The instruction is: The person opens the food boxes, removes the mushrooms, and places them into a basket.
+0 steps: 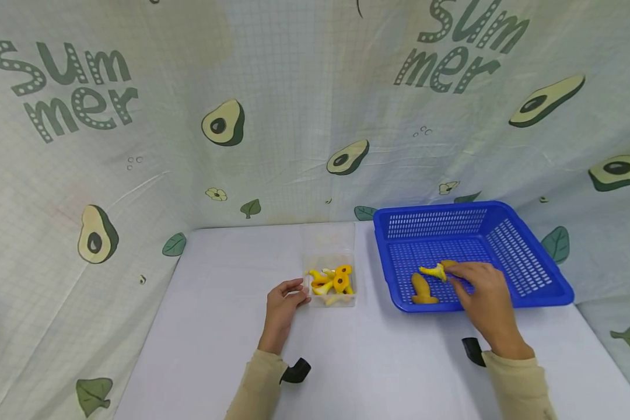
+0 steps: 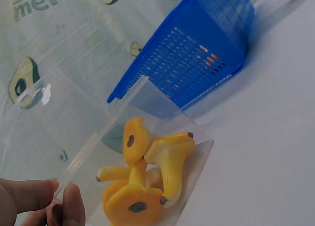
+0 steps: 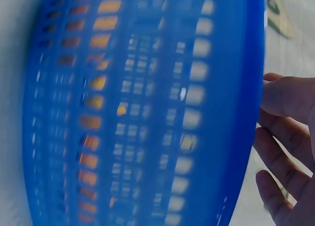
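Observation:
My left hand (image 1: pixel 283 303) pinches the left edge of a small clear plastic box (image 2: pixel 189 122) between thumb and fingertips. Several yellow toy mushrooms (image 2: pixel 172 162), trumpet-shaped with dark spots, lie piled inside it. My right hand (image 1: pixel 483 291) reaches over the front wall of the blue basket (image 1: pixel 543 254) and pinches a yellow mushroom (image 1: pixel 433 272) low inside. Close by in the basket, a brownish-yellow mushroom (image 1: pixel 422 289) stands by the front wall, and another (image 1: pixel 448 263) shows partly behind the fingers. In the right wrist view the basket's wall hides the fingertips.
The box's clear lid (image 1: pixel 328 236) stands open toward the back. A white table (image 1: pixel 231 262) carries both containers, with the basket to the right of the box. Behind the table hangs a printed curtain (image 1: pixel 283 116). Each wrist bears a black camera mount (image 1: pixel 296 371).

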